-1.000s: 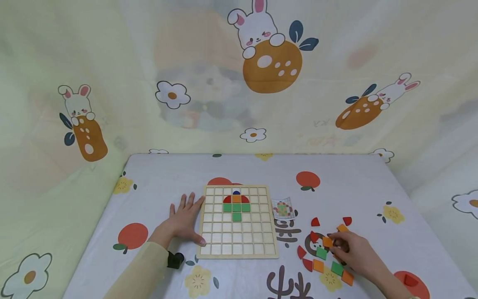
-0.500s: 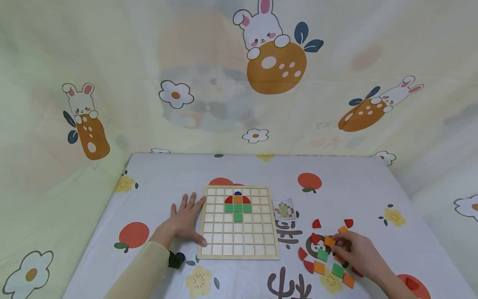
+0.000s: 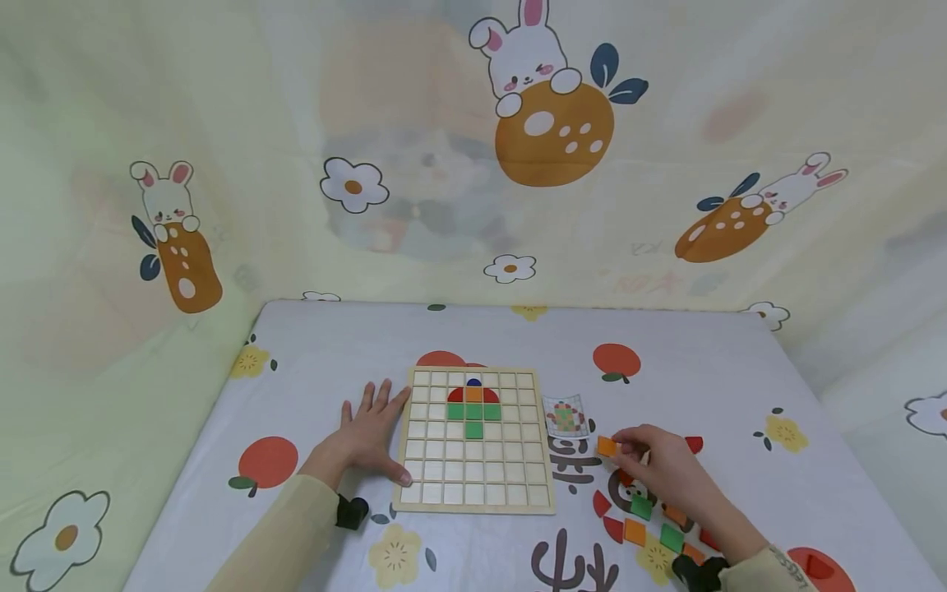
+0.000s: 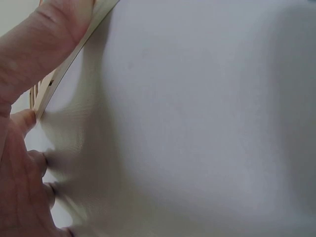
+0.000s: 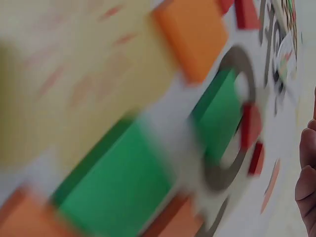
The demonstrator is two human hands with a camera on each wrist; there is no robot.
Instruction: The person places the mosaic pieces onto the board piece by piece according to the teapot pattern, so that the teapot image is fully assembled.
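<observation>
A wooden grid board (image 3: 444, 471) lies on the table, with green squares (image 3: 474, 411), an orange square (image 3: 473, 395), red quarter-round pieces and a blue piece (image 3: 474, 382) set in its upper cells. My left hand (image 3: 364, 441) rests at the board's left edge, fingers spread, thumb and a fingertip touching the frame. To the right of the board, my right hand (image 3: 662, 463) pinches an orange square tile (image 3: 607, 446) above the cloth. Loose green tiles (image 5: 116, 182), orange tiles (image 5: 191, 37) and red pieces (image 5: 251, 125) lie under and around that hand, some hidden by it.
A small pattern card (image 3: 565, 417) lies right of the board. The table bears a white cloth (image 3: 333, 337) printed with fruit and flowers. Patterned fabric (image 3: 414, 107) hangs behind the table and at its sides.
My right hand has moved up and left from the loose pieces, carrying the orange tile closer to the card. My left hand stays at the board, and the head view has shifted slightly.
</observation>
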